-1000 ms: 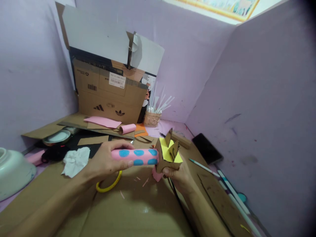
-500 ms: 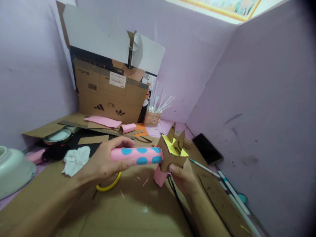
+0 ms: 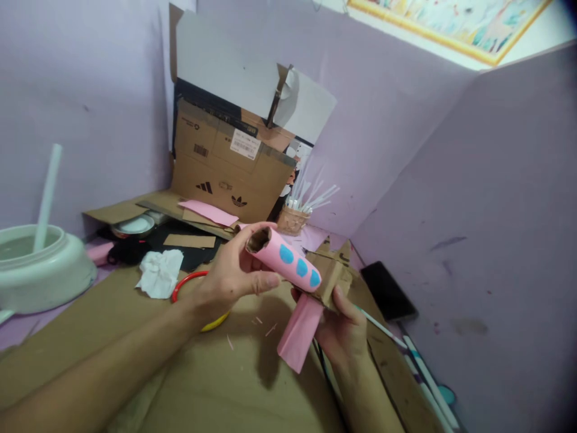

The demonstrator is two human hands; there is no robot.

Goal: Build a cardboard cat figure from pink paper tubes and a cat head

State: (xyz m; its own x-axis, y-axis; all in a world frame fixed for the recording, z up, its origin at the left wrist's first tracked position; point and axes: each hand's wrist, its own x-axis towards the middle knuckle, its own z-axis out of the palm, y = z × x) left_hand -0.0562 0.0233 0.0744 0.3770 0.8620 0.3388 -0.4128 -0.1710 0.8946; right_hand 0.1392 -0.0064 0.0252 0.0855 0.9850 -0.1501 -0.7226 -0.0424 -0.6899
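Note:
A pink paper-covered cardboard tube (image 3: 276, 255) with blue spots tilts down to the right, its hollow brown end facing me. My left hand (image 3: 234, 270) is closed around that open end, thumb below and fingers behind. The tube's far end touches a small cardboard box (image 3: 331, 278) with pointed cardboard pieces on top. My right hand (image 3: 345, 331) grips the box from below and the right side; part of its fingers is hidden. A pink paper strip (image 3: 300, 337) hangs beneath the box. Scissors with red and yellow handles (image 3: 189, 278) lie partly behind my left wrist.
A crumpled white tissue (image 3: 160, 273) and a pale green bowl-like pot (image 3: 45, 276) are at the left. A large cardboard box (image 3: 229, 162) stands at the back beside a basket (image 3: 292, 221) of white sticks. A dark phone or tablet (image 3: 388, 291) leans near the right wall.
The tube and cardboard box have turned, so the tube's hollow end now faces me and the pink strip shows more. The camera view has shifted left; the scissors' red handle now shows.

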